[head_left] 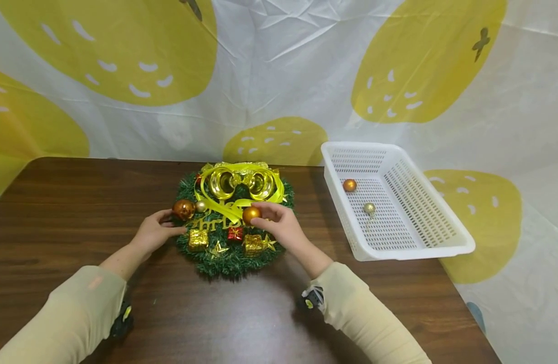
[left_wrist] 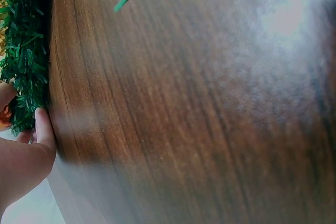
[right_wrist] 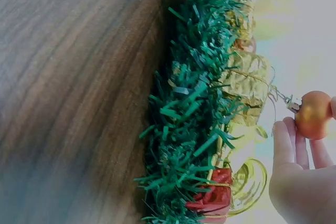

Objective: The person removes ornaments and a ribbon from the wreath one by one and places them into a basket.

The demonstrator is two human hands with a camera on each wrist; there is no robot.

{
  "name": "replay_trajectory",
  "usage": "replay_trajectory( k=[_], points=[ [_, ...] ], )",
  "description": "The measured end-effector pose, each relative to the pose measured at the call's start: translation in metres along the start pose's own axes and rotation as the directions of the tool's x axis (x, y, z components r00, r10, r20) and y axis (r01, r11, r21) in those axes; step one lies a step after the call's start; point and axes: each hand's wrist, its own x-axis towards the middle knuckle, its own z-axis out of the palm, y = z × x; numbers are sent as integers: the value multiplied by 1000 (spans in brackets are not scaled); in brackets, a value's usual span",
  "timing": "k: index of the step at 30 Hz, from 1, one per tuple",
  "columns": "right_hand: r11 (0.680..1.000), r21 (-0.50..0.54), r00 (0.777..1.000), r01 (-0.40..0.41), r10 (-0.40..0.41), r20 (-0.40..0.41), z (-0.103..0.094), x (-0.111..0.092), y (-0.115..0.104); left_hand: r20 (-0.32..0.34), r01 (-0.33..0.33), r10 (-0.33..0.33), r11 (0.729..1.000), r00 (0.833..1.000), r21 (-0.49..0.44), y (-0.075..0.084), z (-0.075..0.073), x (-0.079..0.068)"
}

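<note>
A green tinsel Christmas wreath (head_left: 230, 267) lies on the table, with gold bells (head_left: 221, 184), yellow ribbon, stars and small gift boxes (head_left: 199, 239) on it. My left hand (head_left: 152, 233) grips the wreath's left edge, beside a large brown ball (head_left: 183, 209). In the left wrist view its fingers (left_wrist: 45, 127) lie against the tinsel rim. Above the wreath's right half, my right hand (head_left: 285, 227) pinches an orange bauble (head_left: 252, 215). The right wrist view shows this bauble (right_wrist: 313, 115) raised off the tinsel, its metal cap and string pointing towards a gold box (right_wrist: 249, 85).
On the right stands a white perforated basket (head_left: 447, 251) with an orange bauble (head_left: 349, 185) and a pale gold bauble (head_left: 369, 208) inside. A patterned cloth (head_left: 279, 76) hangs behind the dark wooden table (head_left: 178, 323). One green tinsel scrap (left_wrist: 124, 1) lies on the wood.
</note>
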Motion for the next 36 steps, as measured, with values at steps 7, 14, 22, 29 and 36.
replay_trajectory(
  k=[7, 14, 22, 29, 36],
  points=[
    [1000, 18, 999, -3, 3, -48, -8, 1, -6, -1, -2, 2, 1000, 1000, -8, -2, 0, 2],
    [998, 55, 999, -12, 15, -47, -20, 4, -11, -4, -4, 4, 1000, 1000, -9, -4, 0, 5],
    [995, 100, 997, -5, 13, -79, -41, 5, -22, 1, -12, 12, 1000, 1000, -8, -5, 0, 4],
    [997, 80, 990, 16, -5, -143, -60, 6, -33, 2, -12, 13, 1000, 1000, -10, -3, 0, 2],
    [965, 258, 984, 57, -11, -175, -83, 5, -42, 6, -14, 14, 1000, 1000, -9, -3, -1, 2]
  ],
)
